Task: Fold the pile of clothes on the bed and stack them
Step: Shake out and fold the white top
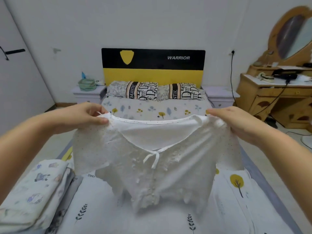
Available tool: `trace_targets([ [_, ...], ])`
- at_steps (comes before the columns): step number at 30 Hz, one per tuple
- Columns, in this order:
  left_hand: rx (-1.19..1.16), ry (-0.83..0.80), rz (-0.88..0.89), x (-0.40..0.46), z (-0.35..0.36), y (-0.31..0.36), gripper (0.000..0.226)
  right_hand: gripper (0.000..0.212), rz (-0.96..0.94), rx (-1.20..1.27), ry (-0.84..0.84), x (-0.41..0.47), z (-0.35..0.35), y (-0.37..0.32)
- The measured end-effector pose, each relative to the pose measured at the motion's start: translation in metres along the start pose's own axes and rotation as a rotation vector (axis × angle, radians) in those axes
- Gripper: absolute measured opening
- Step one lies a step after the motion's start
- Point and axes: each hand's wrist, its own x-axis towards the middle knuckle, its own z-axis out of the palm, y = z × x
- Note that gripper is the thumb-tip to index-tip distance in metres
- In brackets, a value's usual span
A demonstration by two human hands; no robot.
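At the far left, we have a folded stack of printed clothes (32,191) resting on the bed (104,215) near its left edge. Our left hand (84,115) pinches the left shoulder of the white lace blouse (152,168), thumb curled over the cloth. The blouse hangs spread between both hands above the middle of the bed, front toward us, its hem drooping onto the sheet. Our right hand (236,124) grips the right shoulder, fingers curled round the fabric. Bare sheet lies beyond the blouse up to the pillows (155,91), and to its right, short of the bed's right edge.
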Motion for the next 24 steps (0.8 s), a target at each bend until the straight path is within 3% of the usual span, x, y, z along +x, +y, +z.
trace_targets([
  [2, 0.034, -0.077, -0.028, -0.015, -0.003, 0.006, 0.048, 0.025, -0.056, -0.085, 0.022, -0.007, -0.004, 0.001],
  [4, 0.125, -0.035, -0.046, -0.023, -0.003, 0.008, 0.075, 0.021, -0.125, -0.159, 0.036, -0.017, -0.005, 0.002],
  [5, 0.186, 0.021, -0.046, -0.026, -0.002, 0.008, 0.074, 0.023, -0.149, -0.175, 0.041, -0.022, -0.004, 0.002],
  [9, 0.265, 0.286, 0.039, -0.036, 0.005, 0.017, 0.035, 0.025, -0.225, -0.207, 0.093, -0.044, -0.005, -0.005],
  [15, 0.285, 0.556, 0.12, -0.051, 0.013, 0.037, 0.027, 0.034, -0.318, -0.058, 0.225, -0.043, -0.022, -0.013],
  [18, 0.323, 0.558, 0.068, -0.031, 0.035, 0.023, 0.031, 0.041, -0.241, -0.038, 0.216, -0.022, -0.008, 0.008],
  [24, 0.367, 0.387, -0.109, 0.018, 0.103, -0.062, 0.035, 0.037, -0.045, -0.178, 0.156, 0.018, 0.055, 0.094],
])
